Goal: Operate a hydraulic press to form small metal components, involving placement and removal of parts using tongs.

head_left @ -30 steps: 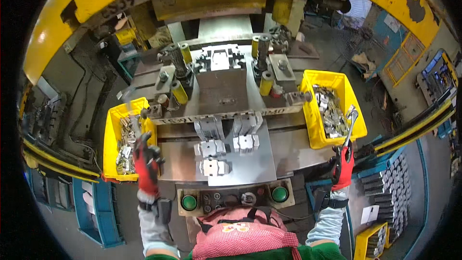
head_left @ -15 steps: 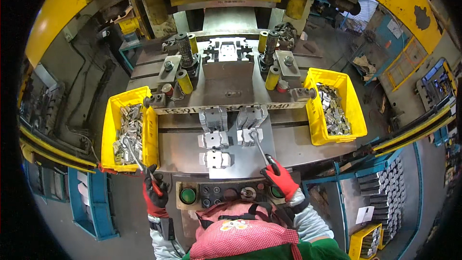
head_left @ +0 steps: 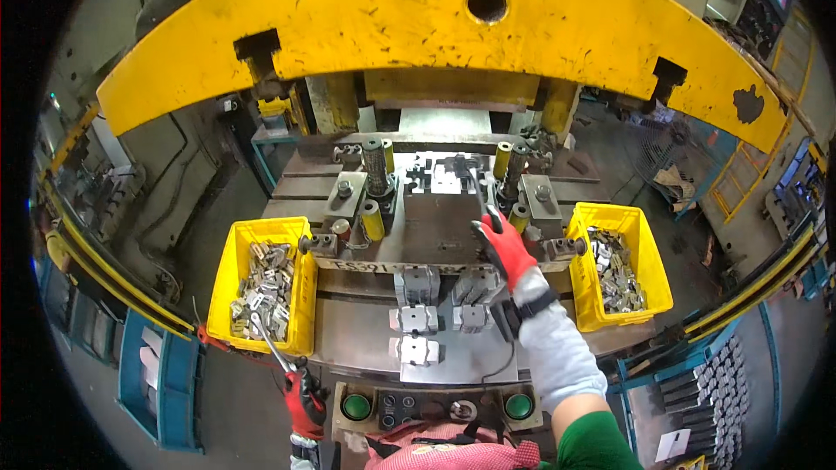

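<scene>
Just changed: my right grip (head_left: 508, 252) has gone from the right-hand stack out toward the die (head_left: 416, 176), near the far edge of the counter (head_left: 348, 331); the view has tilted, so the yellow press beam (head_left: 366, 26) fills the top.
Meaning: I judge that my right side's work has passed from the stacks to the die, while my left side stays at the bin.
Right grip: gloved fingers closed round the handle of the right rod (head_left: 478, 190).
Right rod: runs forward from my fingers, its tip over the die's bright middle. A dark shape (head_left: 459, 162) shows at the tip; I cannot tell whether it is the rod's head or a piece on it, or whether it touches the die.
Left grip: my left hand (head_left: 305, 405) is outside the counter's front left corner, fingers wrapped on the left rod (head_left: 273, 348).
Left rod: slants forward and left, its round end over the metal pieces (head_left: 266, 283) in the left bin (head_left: 303, 313); contact I cannot make out.
Left bin: at the counter's left end, ahead of my left grip.
Stacks: blocky silver parts (head_left: 414, 350) in two columns by the counter's front edge, closer to me than my right grip.
Right bin: yellow, at the counter's right end (head_left: 649, 274), well apart from both grips.
</scene>
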A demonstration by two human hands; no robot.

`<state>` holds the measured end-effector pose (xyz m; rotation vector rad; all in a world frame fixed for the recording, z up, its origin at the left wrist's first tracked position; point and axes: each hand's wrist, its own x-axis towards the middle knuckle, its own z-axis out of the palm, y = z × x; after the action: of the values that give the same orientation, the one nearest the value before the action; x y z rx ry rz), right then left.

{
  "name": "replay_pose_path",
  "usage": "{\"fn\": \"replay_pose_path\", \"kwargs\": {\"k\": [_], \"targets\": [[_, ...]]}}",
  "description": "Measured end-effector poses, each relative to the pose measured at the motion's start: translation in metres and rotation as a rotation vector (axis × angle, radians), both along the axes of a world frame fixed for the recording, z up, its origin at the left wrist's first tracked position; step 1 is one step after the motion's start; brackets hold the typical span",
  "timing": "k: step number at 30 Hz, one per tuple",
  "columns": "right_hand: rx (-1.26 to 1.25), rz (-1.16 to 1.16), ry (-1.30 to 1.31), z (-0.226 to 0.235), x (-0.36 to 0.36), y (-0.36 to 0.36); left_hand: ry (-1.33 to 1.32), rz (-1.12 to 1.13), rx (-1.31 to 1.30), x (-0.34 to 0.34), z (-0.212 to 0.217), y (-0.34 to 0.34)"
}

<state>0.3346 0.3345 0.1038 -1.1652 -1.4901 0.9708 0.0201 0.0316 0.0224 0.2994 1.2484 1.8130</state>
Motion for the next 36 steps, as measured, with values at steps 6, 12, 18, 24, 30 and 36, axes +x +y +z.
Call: {"fn": "replay_pose_path", "kwargs": {"k": [6, 12, 18, 24, 30, 36], "targets": [[-0.051, -0.061, -0.303, -0.022, -0.035, 0.054, 0.032, 0.209, -0.131, -0.018, -0.028, -0.038], [-0.168, -0.019, -0.197, -0.004, -0.043, 0.043, -0.055, 0.361, -0.273, -0.027, -0.067, -0.061], [-0.129, -0.045, -0.321, -0.016, -0.051, 0.055, -0.045, 0.243, -0.284, -0.017, -0.056, -0.047], [-0.075, -0.004, 0.165, -0.036, 0.001, 0.036, -0.053, 0.221, -0.358, -0.024, -0.126, -0.057], [0.006, -0.581, 0.337, -0.075, 0.131, -0.165, 0.068, -0.136, -0.647, -0.063, -0.305, -0.094], [-0.411, -0.956, 0.17, -0.244, 0.214, -0.313, 0.855, -0.49, -0.638, -0.054, -0.332, -0.082]]}}
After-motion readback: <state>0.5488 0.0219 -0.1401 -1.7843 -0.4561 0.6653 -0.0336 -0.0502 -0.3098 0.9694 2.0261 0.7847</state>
